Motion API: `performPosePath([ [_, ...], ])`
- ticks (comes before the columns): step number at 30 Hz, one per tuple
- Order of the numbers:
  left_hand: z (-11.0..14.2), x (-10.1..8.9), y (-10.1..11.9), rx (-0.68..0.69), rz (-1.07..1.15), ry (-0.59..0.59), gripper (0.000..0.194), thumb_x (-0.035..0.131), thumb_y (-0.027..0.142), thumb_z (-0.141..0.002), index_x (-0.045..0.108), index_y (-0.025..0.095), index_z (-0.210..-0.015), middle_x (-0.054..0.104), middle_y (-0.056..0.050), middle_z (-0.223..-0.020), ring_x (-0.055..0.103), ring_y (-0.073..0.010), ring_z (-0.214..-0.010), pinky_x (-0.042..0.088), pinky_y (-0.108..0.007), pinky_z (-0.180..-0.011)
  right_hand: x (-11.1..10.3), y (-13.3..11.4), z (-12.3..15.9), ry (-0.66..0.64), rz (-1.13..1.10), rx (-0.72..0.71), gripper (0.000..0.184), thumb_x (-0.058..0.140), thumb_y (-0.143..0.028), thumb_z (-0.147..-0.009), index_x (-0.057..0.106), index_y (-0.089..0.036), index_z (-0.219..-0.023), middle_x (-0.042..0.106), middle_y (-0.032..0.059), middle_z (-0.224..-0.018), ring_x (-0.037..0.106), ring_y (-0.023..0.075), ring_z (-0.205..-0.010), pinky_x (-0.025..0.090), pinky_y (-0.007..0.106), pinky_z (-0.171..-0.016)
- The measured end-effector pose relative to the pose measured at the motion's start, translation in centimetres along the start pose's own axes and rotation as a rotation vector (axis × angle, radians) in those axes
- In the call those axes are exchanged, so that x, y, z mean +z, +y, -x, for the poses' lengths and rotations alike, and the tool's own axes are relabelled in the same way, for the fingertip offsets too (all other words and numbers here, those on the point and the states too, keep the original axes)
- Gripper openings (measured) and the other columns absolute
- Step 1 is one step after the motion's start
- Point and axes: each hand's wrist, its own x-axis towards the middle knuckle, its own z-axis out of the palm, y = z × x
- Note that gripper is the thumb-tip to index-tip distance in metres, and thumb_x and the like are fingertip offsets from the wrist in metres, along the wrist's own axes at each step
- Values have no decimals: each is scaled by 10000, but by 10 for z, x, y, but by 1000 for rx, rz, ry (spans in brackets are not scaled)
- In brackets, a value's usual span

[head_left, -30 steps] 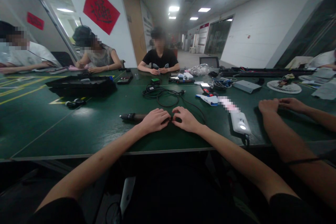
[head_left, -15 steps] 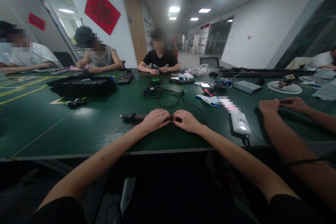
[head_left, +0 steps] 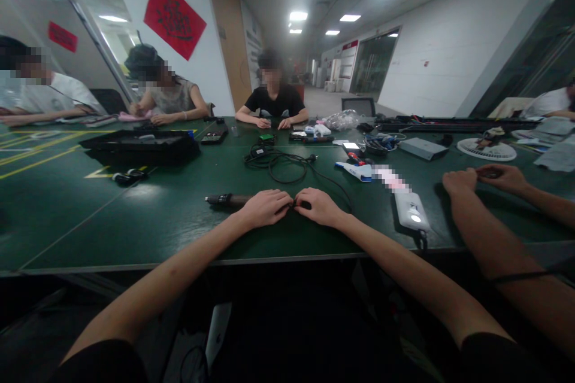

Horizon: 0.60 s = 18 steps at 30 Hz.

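Observation:
A dark brown and black electric screwdriver (head_left: 229,200) lies on the green table, its metal tip pointing left. My left hand (head_left: 268,206) is wrapped over its rear end, the palm hiding much of the handle. Close by on the right, my right hand (head_left: 318,204) has thumb and fingers pinched at the tail of the tool. A thin black cable (head_left: 335,182) curves round from a coil to behind this hand. The small joint between tool and cable is mostly covered by my fingertips.
Beyond my hands lies the coiled cord with a black adapter (head_left: 257,154). A black tray (head_left: 139,146) stands left. To the right are a white power bank-like device (head_left: 411,210), a blue-white packet (head_left: 354,170) and a co-worker's hands (head_left: 478,181). Several people sit around the table.
My right fingers have closed in from a more spread curl to a pinch at the tool's tail. The screwdriver stays put. The person opposite has lowered their hands to the table.

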Motion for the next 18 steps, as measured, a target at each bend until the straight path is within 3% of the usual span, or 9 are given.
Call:
performPosePath([
  [18, 0, 0, 0, -47, 2, 15, 184, 545, 367, -1052, 586, 225, -1163, 690, -53, -1073, 669, -216, -975, 505, -343, -856, -2, -1, 1, 4, 2, 5, 20, 719, -230, -937, 704, -217, -937, 705, 70, -1034, 627, 228, -972, 483, 359, -913],
])
